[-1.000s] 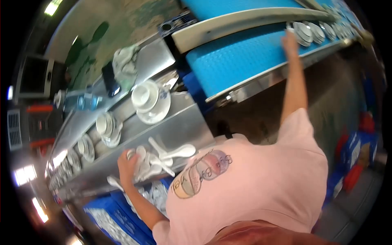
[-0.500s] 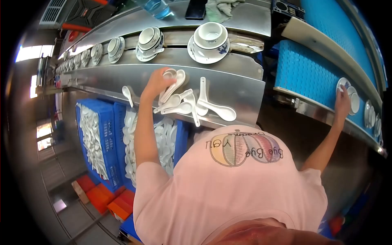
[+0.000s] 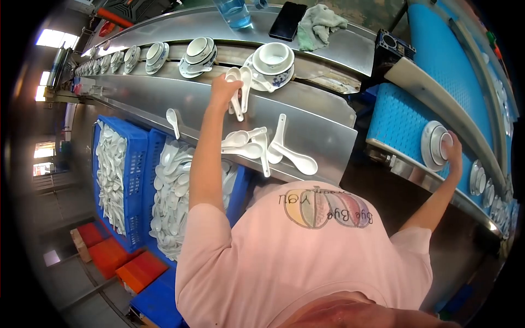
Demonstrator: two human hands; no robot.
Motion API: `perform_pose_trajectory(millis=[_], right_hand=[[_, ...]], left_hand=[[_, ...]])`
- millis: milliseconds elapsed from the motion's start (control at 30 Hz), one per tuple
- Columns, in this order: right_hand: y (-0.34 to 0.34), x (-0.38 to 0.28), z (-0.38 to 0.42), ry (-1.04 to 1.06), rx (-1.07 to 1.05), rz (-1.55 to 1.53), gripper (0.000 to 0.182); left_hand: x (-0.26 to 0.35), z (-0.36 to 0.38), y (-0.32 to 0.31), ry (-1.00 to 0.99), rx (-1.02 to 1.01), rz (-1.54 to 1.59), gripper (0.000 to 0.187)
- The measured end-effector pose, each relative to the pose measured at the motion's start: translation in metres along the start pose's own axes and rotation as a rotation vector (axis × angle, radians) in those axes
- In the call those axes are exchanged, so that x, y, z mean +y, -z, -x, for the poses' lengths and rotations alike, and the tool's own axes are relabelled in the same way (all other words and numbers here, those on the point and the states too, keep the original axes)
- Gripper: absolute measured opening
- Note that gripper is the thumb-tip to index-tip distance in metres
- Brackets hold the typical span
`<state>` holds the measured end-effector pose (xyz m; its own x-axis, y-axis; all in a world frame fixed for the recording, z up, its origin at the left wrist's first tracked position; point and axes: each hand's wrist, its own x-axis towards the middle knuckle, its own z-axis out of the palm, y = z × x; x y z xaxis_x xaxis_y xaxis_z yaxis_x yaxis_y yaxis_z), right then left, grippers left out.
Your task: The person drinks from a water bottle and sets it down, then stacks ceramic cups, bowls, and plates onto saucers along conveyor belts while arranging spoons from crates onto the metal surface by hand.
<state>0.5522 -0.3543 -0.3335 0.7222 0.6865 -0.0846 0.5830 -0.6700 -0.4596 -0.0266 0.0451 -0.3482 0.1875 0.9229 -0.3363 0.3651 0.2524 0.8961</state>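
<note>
My left hand [image 3: 223,92] is closed around several white soup spoons [image 3: 245,90], over the metal counter beside the nearest dish stack. That stack has a white cup [image 3: 273,53] inside a bowl on a blue-patterned saucer [image 3: 279,82]; a spoon [image 3: 261,82] rests at its left edge. Lower on the counter lies a loose pile of white spoons [image 3: 249,147], with a single spoon [image 3: 173,121] farther left. At the right, my right hand [image 3: 454,156] grips the rim of the small bowl [image 3: 444,145] in a stack on a plate [image 3: 426,143].
A row of dish stacks [image 3: 157,54] runs along the line to the left. Blue crates [image 3: 138,186] full of spoons stand below the counter. The blue conveyor [image 3: 391,117] carries more stacks. A phone [image 3: 287,21], cloth [image 3: 320,26] and water container [image 3: 234,13] occupy the back ledge.
My left hand has moved up from the spoon pile to the nearest stack, carrying spoons. A spoon now lies on that saucer. My right hand has shifted from a plate's edge to a bowl.
</note>
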Motion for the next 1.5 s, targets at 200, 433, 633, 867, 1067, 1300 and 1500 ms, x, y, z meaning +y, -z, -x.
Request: perform_pose_trajectory(millis=[200, 433, 633, 867, 1067, 1300, 1500], right_hand=[[-0.045, -0.129, 0.034, -0.045, -0.012, -0.397, 0.045], [-0.169, -0.247, 0.002, 0.429, -0.098, -0.528, 0.05], [-0.184, -0.294, 0.008, 0.557, -0.278, -0.505, 0.048], [-0.053, -0.101, 0.008, -0.036, 0.353, 0.042, 0.032], [-0.007, 0.205, 0.025, -0.258, 0.484, 0.547, 0.034], [-0.024, 0.072, 0.062, -0.266, 0.446, 0.464, 0.035], [-0.01, 0.019, 0.063, -0.056, 0.638, 0.127, 0.031]], left_hand=[[0.008, 0.03, 0.011, -0.028, -0.012, -0.122, 0.018], [-0.005, 0.032, 0.008, -0.145, 0.049, -0.305, 0.031], [-0.015, 0.025, 0.015, -0.194, -0.04, -0.32, 0.034], [-0.006, 0.03, 0.008, -0.093, -0.129, -0.144, 0.041], [-0.002, 0.022, -0.034, -0.111, -0.225, -0.087, 0.032], [0.023, 0.022, 0.004, -0.079, -0.056, -0.146, 0.024], [-0.033, -0.013, 0.181, -0.036, 0.51, -0.962, 0.034]])
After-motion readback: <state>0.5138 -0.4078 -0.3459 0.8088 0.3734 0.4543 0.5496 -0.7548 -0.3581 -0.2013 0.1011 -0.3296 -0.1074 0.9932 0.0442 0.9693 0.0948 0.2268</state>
